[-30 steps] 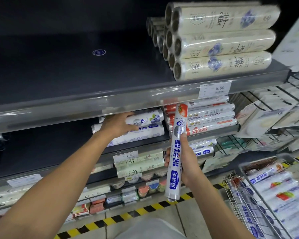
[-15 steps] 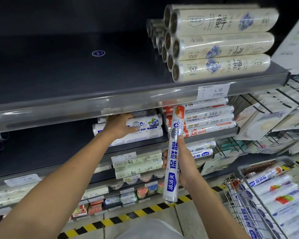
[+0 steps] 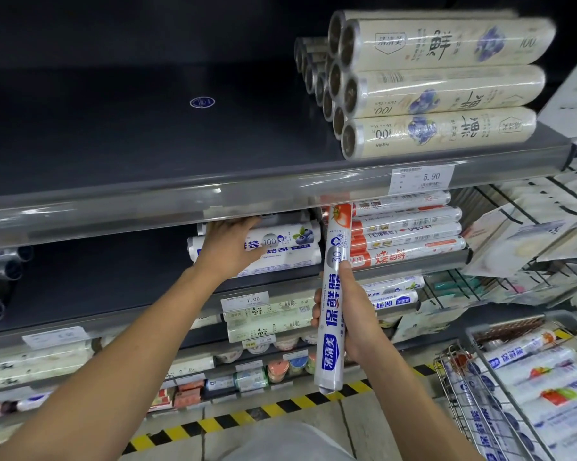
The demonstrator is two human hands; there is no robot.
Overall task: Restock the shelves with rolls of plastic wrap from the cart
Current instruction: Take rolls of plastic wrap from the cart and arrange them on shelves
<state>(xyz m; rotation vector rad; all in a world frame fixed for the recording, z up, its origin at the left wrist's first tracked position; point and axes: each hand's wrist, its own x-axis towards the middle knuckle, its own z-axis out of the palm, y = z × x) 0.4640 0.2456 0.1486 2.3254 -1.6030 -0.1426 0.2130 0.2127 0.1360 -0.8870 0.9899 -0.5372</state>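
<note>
Right hand (image 3: 355, 314) grips a white-and-blue plastic wrap roll (image 3: 331, 304) upright; flat left hand (image 3: 228, 242) steadies stacked white shelf rolls (image 3: 290, 242). Probably best tipped level before sliding in.

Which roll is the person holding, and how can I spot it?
Look in front of the grey shelves, just left of the wire cart. There the right hand grips one roll in the air. It alone stands upright while the shelf rolls lie flat, and it is blue and white with a red tomato at the top.
</note>
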